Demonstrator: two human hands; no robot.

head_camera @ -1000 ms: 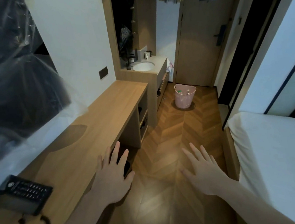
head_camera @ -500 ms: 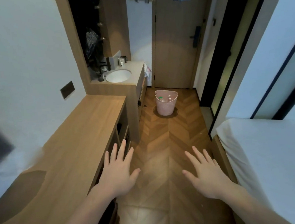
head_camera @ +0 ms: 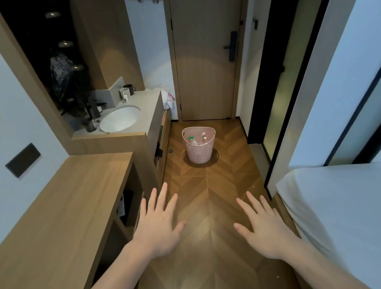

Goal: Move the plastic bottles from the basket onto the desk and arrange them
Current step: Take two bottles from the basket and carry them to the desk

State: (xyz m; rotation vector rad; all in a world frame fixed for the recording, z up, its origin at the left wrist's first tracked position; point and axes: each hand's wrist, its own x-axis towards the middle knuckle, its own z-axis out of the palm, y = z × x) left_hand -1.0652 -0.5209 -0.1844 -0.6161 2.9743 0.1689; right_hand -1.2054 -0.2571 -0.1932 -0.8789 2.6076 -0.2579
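Observation:
A pink perforated basket (head_camera: 199,152) stands on the wooden floor in front of the door, well ahead of me. Several clear plastic bottles (head_camera: 199,139) lie inside it, one with a green cap. The long wooden desk (head_camera: 70,201) runs along the left wall. My left hand (head_camera: 158,225) hovers palm down, fingers spread, beside the desk's front edge and holds nothing. My right hand (head_camera: 262,228) is likewise spread and empty over the floor. Both hands are far short of the basket.
A vanity with a white sink (head_camera: 120,118) and cups adjoins the desk's far end. A bed with white sheets (head_camera: 352,217) fills the right side. The closed door (head_camera: 204,51) ends the narrow corridor of herringbone floor (head_camera: 211,211). Open shelves sit under the desk.
The view has moved forward along the corridor and turned right; the telephone and plastic-wrapped screen left the frame, and the basket looks nearer. Both hands stay spread and empty.

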